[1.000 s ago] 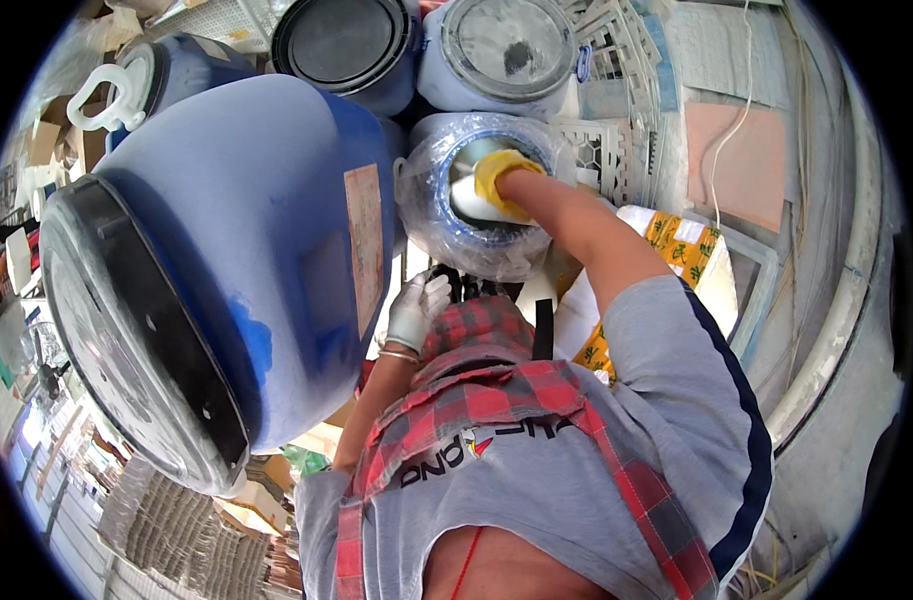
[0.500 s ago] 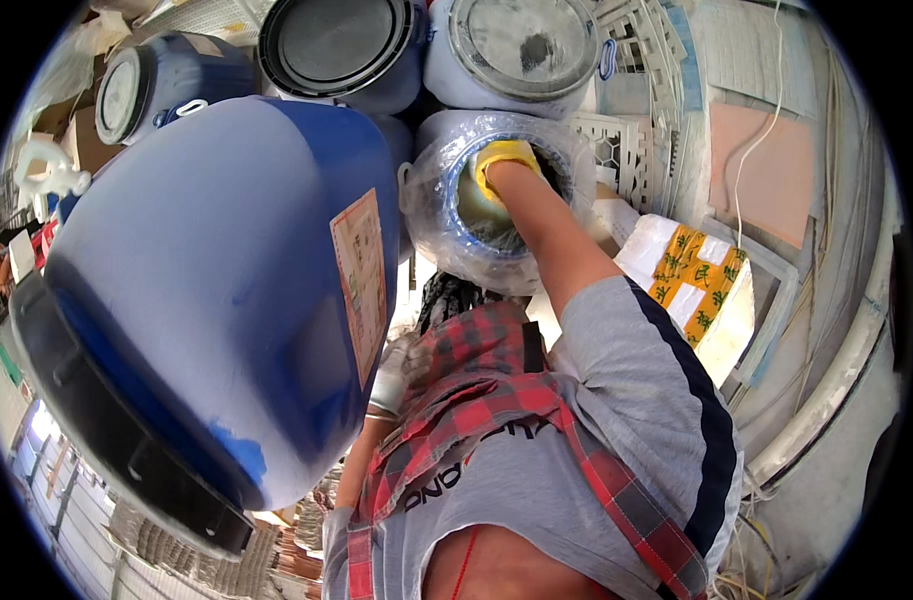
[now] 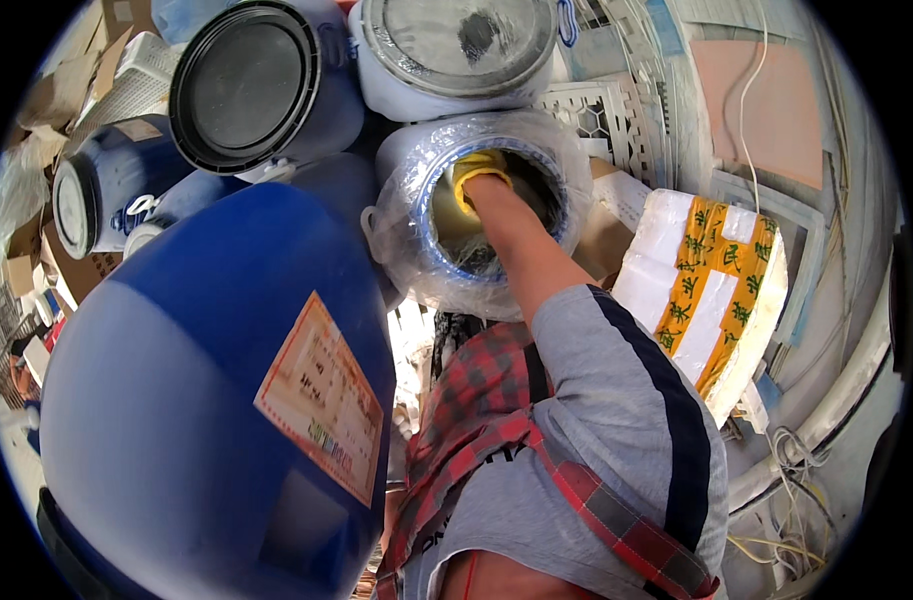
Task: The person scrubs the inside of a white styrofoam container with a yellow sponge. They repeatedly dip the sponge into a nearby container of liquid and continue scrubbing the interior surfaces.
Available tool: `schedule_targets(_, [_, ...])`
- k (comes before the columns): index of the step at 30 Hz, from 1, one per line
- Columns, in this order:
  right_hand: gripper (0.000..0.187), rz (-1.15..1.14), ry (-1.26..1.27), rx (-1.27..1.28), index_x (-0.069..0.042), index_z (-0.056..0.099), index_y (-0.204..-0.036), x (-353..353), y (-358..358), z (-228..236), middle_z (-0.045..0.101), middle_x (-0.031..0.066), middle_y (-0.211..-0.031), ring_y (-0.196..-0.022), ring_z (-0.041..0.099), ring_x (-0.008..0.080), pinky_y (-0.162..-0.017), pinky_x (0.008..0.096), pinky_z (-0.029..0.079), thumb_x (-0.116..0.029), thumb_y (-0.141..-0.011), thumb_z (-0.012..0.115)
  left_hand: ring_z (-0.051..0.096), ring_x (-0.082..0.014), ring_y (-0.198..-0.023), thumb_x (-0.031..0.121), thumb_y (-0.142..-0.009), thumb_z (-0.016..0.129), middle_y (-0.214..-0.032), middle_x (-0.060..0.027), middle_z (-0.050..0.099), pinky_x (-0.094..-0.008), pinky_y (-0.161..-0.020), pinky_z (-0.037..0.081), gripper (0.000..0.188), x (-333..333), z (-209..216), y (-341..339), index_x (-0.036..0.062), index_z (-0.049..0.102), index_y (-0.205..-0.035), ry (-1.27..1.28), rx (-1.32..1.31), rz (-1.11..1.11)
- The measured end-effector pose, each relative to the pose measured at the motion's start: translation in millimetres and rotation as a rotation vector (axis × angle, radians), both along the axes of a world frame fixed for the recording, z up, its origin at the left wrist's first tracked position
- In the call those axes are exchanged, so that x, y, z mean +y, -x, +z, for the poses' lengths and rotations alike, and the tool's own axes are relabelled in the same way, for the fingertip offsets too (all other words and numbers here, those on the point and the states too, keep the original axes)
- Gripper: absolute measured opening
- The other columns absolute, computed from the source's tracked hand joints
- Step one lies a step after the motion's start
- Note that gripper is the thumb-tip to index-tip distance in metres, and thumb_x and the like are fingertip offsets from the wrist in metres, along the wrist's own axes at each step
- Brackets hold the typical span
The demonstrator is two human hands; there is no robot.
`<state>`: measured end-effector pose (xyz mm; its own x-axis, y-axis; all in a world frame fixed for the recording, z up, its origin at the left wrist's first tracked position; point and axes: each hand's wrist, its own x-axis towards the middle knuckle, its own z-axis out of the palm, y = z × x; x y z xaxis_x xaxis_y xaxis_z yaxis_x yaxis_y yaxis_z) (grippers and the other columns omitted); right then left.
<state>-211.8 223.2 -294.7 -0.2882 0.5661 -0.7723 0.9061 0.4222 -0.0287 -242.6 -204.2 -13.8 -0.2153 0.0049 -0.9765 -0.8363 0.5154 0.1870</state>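
My right hand (image 3: 482, 172), in a yellow glove, reaches down through the mouth of a blue drum (image 3: 400, 150). Its fingers are hidden inside, so their grip does not show. Clear plastic film (image 3: 401, 262) wraps the drum's rim. Pale, cloudy contents (image 3: 458, 218) show within the opening. To the left, a large blue drum (image 3: 196, 350) with a paper label (image 3: 321, 400) looms close and covers much of the view. My left hand is out of sight.
Behind stand a drum with a black lid (image 3: 244, 85) and one with a dusty grey lid (image 3: 461, 45). Smaller blue drums (image 3: 121, 160) lie at far left. On the right are a white foam box (image 3: 666, 270) with yellow tape, leaning panels (image 3: 761, 110) and tangled cords (image 3: 796, 465).
The view has shifted, so the large drum fills more of the lower left and its label faces me more. My left hand, gloved and beside the apron before, is no longer visible.
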Motion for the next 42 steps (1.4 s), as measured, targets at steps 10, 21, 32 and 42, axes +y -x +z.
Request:
schedule_targets(10, [0.046, -0.010, 0.029, 0.012, -0.015, 0.058, -0.130, 6.6, -4.6, -34.5, 0.051, 0.0066, -0.139, -0.126, 0.052, 0.0255, -0.103, 0.0384, 0.041, -0.039, -0.092, 0.048, 0.064, -0.0222, -0.098, 0.030, -0.102, 0.043, -0.115, -0.0141, 0.063, -0.0329, -0.085, 0.052, 0.041, -1.6, -9.3, 10.7, 0.0032, 0.048, -0.133, 0.069, -0.002, 0.006])
schedule_targets(21, [0.042, -0.009, 0.042, 0.002, -0.015, 0.061, -0.125, 18.5, -10.1, -77.2, 0.055, 0.0082, -0.134, -0.122, 0.055, 0.0258, -0.100, 0.0390, 0.044, -0.037, -0.091, 0.051, 0.064, -0.0222, -0.098, 0.029, -0.102, 0.043, -0.114, -0.0138, 0.063, -0.0332, -0.084, 0.052, 0.040, -4.1, -16.1, 15.6, 0.0041, 0.048, -0.133, 0.125, 0.006, 0.030])
schedule_targets(32, [0.039, -0.014, 0.060, -0.015, -0.014, 0.065, -0.120, 31.5, -12.1, -120.8, 0.059, 0.0098, -0.129, -0.117, 0.059, 0.0260, -0.097, 0.0396, 0.046, -0.034, -0.090, 0.053, 0.063, -0.0221, -0.098, 0.028, -0.102, 0.044, -0.114, -0.0134, 0.063, -0.0336, -0.084, 0.052, 0.039, -8.7, -18.1, 9.7, 0.0051, 0.049, -0.133, 0.160, 0.044, 0.075])
schedule_targets(42, [0.035, 0.259, 0.164, 0.020, -0.014, 0.068, -0.116, 34.0, -11.1, -61.6, 0.063, 0.0112, -0.124, -0.114, 0.062, 0.0262, -0.094, 0.0402, 0.048, -0.032, -0.088, 0.056, 0.063, -0.0221, -0.097, 0.027, -0.102, 0.044, -0.113, -0.0131, 0.063, -0.0340, -0.084, 0.052, 0.039, -13.2, -22.0, 7.1, 0.0059, 0.049, -0.133, 0.101, 0.076, 0.070])
